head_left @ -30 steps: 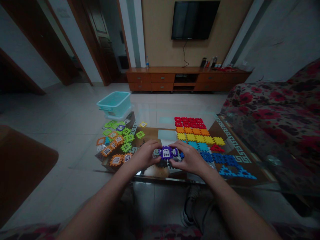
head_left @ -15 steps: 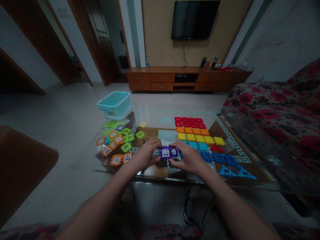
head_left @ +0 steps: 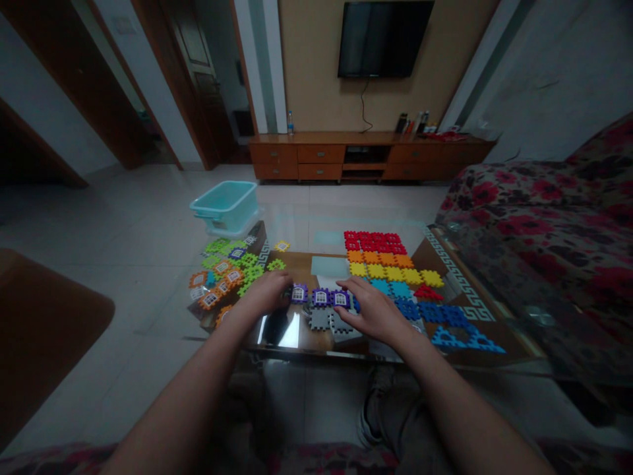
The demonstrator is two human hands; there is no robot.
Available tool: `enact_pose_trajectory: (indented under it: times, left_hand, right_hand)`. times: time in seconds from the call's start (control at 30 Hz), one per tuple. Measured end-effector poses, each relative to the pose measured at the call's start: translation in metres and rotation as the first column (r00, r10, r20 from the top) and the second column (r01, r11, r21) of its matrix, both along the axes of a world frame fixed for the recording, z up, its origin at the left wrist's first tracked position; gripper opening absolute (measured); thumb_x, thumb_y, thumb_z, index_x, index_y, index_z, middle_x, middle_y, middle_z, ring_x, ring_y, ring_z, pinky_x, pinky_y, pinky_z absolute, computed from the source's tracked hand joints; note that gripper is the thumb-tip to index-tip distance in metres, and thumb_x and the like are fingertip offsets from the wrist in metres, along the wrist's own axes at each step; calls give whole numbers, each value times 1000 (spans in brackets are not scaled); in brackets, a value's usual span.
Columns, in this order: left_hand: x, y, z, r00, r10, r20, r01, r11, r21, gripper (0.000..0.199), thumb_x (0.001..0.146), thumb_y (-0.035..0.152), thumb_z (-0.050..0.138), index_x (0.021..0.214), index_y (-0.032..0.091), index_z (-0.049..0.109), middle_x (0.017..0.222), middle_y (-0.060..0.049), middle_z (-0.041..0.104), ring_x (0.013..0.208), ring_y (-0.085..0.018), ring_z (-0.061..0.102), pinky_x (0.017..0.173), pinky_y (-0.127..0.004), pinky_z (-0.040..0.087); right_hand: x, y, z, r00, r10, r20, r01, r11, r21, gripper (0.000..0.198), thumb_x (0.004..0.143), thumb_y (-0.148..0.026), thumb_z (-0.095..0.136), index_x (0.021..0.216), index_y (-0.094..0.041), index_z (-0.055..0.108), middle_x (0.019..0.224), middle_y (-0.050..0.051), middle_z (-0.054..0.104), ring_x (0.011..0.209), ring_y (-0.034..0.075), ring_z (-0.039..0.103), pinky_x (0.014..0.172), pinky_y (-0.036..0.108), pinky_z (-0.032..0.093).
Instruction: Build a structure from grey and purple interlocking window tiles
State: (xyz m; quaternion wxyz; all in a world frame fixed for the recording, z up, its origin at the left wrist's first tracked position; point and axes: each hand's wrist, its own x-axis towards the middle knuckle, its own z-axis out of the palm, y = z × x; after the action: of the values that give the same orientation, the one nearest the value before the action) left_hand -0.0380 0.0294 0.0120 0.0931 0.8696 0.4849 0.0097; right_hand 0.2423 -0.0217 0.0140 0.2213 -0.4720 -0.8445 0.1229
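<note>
Three purple interlocking tiles with white window prints stand in a row on the glass table. My left hand has its fingers closed at the left edge of the leftmost purple window tile, which sits a little apart from the others. The middle purple window tile lies against the right one. My right hand pinches the right purple window tile between thumb and forefinger. Grey interlocking tiles lie just below this pair.
Rows of red, orange, yellow and blue tiles fill the table's right side. Loose green and orange window tiles lie at left. A turquoise bin stands behind them.
My left hand has moved left, off the middle purple tile to another purple tile. The middle tile now lies beside the right one, and the grey tiles show more fully. My right hand has hardly moved.
</note>
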Motion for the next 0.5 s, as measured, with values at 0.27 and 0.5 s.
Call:
enact_pose_trajectory:
  times: [0.27,0.5]
  left_hand:
    - [4,11,-9,987,10,-160,-17,999,-42,23,76,22,65,98,19,70,103,-11,69,97,-26,63,81,-32,47]
    - [13,15,-11,982,16,-187,-26,998,-54,26,74,21,66,100,18,70,105,-11,70,97,-24,64,83,-31,47]
  right_hand:
    - [2,1,-1,1000,9,7,-9,1000,-4,40,88,-35,61,126,-22,55,119,11,62,110,26,61,92,42,52]
    - [3,1,-1,1000,7,27,-7,1000,-6,36,89,-33,60,123,-20,56,117,11,63,110,26,61,92,41,52]
